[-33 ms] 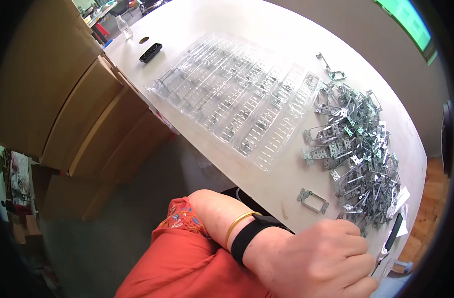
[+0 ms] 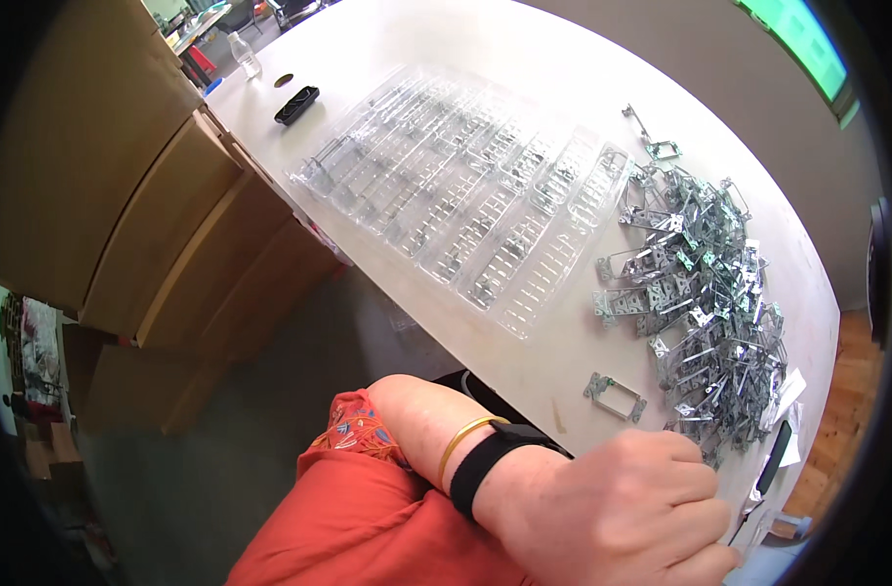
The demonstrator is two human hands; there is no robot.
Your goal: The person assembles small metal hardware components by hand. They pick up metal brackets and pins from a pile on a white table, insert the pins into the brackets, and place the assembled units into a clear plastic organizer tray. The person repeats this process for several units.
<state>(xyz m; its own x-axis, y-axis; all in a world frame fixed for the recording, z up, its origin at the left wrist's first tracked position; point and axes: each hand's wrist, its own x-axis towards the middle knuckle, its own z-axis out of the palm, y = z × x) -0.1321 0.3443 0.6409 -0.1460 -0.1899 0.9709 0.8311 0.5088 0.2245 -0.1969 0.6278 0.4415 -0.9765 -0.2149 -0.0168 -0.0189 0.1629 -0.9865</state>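
My left hand point(image 2: 631, 513) reaches in from the lower left across the near right corner of the table. Its back faces up and its fingers curl under into a closed hand. Whatever they hold, if anything, is hidden beneath the knuckles. Around the wrist sit a black strap point(image 2: 495, 469) and a gold bangle point(image 2: 462, 444). Just beyond the knuckles lies a single metal bracket point(image 2: 617, 396) with a rectangular frame. A large heap of similar metal brackets point(image 2: 705, 293) is piled to the right. My right hand does not show.
Clear plastic trays point(image 2: 446, 186) holding small metal parts cover the middle of the white table point(image 2: 524, 366). Farther back are a black oblong object point(image 2: 296, 104) and a clear bottle point(image 2: 243, 56). Cardboard boxes point(image 2: 163, 234) stand at the left. A black-handled object point(image 2: 776, 454) lies right.
My left hand has shifted very slightly to the left, still closed. The brackets and trays have not moved.
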